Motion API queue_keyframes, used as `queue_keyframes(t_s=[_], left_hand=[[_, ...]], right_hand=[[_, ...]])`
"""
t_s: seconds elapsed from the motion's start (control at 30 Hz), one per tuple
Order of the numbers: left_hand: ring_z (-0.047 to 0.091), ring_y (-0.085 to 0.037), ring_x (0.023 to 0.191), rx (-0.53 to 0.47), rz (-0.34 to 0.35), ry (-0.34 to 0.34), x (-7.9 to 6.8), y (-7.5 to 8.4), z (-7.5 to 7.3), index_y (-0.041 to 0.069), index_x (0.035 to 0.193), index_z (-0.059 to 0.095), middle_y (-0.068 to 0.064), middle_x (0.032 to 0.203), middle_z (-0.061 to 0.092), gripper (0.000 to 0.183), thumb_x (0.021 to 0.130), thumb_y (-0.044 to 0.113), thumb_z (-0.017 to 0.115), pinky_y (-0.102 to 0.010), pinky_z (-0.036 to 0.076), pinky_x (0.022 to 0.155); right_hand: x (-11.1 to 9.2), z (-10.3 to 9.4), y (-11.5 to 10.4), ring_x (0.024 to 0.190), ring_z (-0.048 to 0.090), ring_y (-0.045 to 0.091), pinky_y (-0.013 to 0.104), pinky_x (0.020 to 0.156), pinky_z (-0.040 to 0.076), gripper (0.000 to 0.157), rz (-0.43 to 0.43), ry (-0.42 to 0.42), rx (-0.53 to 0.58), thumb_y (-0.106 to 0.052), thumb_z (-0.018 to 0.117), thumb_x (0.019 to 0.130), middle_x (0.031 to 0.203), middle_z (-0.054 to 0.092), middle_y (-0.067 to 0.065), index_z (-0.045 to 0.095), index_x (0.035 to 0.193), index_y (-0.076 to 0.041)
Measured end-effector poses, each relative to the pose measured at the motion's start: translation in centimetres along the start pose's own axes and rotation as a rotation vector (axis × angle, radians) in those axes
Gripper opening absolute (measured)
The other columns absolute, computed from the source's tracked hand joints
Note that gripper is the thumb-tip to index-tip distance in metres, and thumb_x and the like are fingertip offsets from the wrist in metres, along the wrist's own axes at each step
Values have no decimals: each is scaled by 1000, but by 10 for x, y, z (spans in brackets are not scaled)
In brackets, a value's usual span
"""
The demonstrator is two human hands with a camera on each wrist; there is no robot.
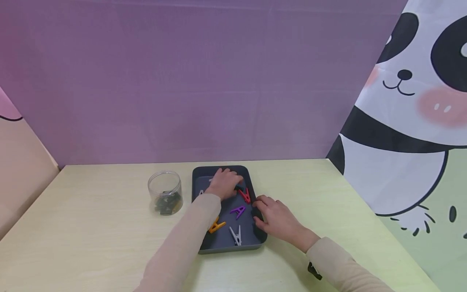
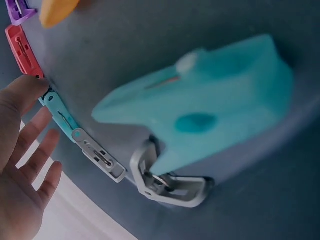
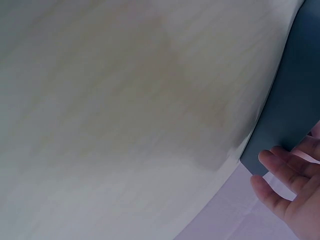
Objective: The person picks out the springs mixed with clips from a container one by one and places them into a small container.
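Observation:
My left hand [image 1: 224, 184] reaches into the far end of a dark grey tray [image 1: 233, 249]. Its thumb and a mostly hidden finger pinch a black clothespin [image 1: 238, 187], largely covered, beside a red clothespin [image 1: 245, 196]. A teal clothespin [image 2: 60, 115] and a grey one [image 2: 100, 157] lie along the wall by those fingers; a larger-looking teal clothespin [image 2: 200, 105] fills the left wrist view. My right hand [image 1: 279, 217] holds the tray's right rim, fingers against the outer wall in the right wrist view. Purple [image 1: 238, 211], orange [image 1: 217, 226] and white [image 1: 236, 235] clothespins lie in the tray.
Left of the tray, a clear round jar [image 1: 165, 192] holds several dark clothespins. Both stand on a pale wooden table [image 1: 102, 227]. A purple backdrop [image 1: 197, 81] hangs behind the table's far edge, and a panda-print wall covering [image 1: 405, 134] is at right.

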State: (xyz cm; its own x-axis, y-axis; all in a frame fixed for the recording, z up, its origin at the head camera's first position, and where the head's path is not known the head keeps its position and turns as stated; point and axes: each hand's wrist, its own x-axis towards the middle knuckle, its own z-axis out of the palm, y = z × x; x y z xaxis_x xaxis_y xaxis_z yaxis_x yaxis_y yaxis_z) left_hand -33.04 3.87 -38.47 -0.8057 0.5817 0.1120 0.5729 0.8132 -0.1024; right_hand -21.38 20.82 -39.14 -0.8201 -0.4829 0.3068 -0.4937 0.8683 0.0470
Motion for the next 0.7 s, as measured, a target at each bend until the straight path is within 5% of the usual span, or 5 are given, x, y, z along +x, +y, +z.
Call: queue_keyframes(t_s=[0.7], left_hand=[[55, -18, 97, -26, 7, 41, 1, -1, 9, 27, 100, 63, 8, 101, 65, 20, 80, 28, 68, -40, 40, 91]], right_hand=[[0, 1, 0, 92, 57, 18, 34, 70, 50, 33, -19, 39, -13, -26, 68, 77, 106, 58, 6, 62, 102, -6]])
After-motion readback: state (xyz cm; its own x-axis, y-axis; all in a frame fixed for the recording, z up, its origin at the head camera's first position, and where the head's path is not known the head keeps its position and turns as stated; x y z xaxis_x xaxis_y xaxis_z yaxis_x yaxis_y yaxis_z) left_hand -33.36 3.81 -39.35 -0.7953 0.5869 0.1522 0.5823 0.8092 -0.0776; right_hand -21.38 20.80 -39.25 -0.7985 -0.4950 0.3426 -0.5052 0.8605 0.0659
